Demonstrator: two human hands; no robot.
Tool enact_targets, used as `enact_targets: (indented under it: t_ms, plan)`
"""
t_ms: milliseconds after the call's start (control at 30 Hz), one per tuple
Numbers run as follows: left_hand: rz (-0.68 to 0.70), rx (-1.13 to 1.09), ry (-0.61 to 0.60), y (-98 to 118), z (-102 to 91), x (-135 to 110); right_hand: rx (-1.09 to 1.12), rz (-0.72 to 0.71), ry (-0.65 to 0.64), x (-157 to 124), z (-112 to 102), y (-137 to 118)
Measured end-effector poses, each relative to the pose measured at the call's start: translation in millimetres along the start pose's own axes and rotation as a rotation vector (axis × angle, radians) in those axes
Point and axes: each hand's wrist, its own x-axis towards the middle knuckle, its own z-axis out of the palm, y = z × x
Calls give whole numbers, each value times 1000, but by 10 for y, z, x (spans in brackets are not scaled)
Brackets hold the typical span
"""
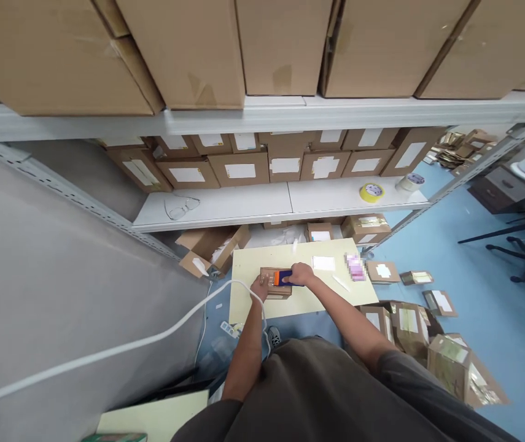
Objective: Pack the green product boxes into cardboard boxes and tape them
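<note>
A small brown cardboard box (272, 275) lies on a pale yellow table (253, 301) in front of me. My left hand (259, 287) rests on the box's left end, fingers curled against it. My right hand (301, 274) is closed on an orange and dark blue tape dispenser (282, 277) pressed on top of the box. A white label (323, 263) and a pink sheet (355, 267) lie on the table to the right.
Grey shelving (262, 205) stands behind the table, stacked with labelled cardboard boxes (239, 169). A yellow tape roll (371, 192) and a white roll (410, 182) sit on the shelf. Small packed boxes (409, 319) litter the blue floor at right. A white cable (151, 337) runs left.
</note>
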Motion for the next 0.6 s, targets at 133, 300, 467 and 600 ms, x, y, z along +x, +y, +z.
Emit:
enact_targets:
  t_ms: [133, 300, 467, 600]
  plan:
    - [24, 4, -45, 327, 475, -118, 9, 72, 30, -114, -91, 499]
    - [86, 44, -119, 591, 1026, -281, 142, 116, -11, -395, -96, 1392]
    - [112, 81, -141, 582, 1190, -234, 163, 191, 17, -799, 0, 2396]
    - [155, 20, -147, 500, 1132, -81, 168, 220, 41, -877, 115, 2642]
